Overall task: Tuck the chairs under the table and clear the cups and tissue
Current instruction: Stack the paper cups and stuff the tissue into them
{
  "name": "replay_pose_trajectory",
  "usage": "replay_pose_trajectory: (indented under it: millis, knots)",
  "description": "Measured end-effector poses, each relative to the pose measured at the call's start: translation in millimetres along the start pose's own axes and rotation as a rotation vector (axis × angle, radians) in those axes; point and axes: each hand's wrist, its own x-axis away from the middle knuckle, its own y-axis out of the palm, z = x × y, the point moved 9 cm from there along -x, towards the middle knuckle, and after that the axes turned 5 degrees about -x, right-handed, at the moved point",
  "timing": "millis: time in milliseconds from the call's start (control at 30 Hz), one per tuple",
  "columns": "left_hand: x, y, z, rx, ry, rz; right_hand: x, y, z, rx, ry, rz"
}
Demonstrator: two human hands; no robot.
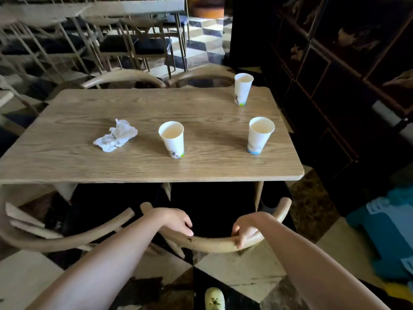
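Note:
Both my hands grip the curved wooden back rail of the near right chair (214, 242): my left hand (178, 221) on its left part, my right hand (244, 229) on its right part. The chair sits at the near edge of the wooden table (134, 171). A second chair (67, 236) stands beside it on the left. On the table stand three white paper cups: one in the middle (172, 138), one at the right (259, 135), one at the far right (243, 88). A crumpled white tissue (116, 136) lies left of the middle cup.
Two more curved-back chairs (125, 78) (201, 73) sit at the table's far side. Other tables and metal-framed chairs (134, 45) fill the back left. A dark shelf unit (335, 74) runs along the right. Blue items (388, 231) lie on the checkered floor at right.

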Motion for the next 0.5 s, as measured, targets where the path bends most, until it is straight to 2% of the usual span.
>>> replay_pose_trajectory:
  millis: [100, 233, 367, 500]
  knots:
    - [9, -17, -11, 0.042, -0.073, -0.030, 8, -19, -8, -0.131, 0.027, -0.107]
    - [23, -42, -35, 0.048, -0.129, 0.044, 17, -67, -28, -0.210, 0.022, -0.075]
    - [40, -74, -64, 0.055, -0.186, 0.212, 16, -125, -50, -0.222, -0.029, 0.072]
    - [50, -110, -97, 0.136, -0.258, 0.430, 7, -189, -73, -0.164, -0.074, 0.311]
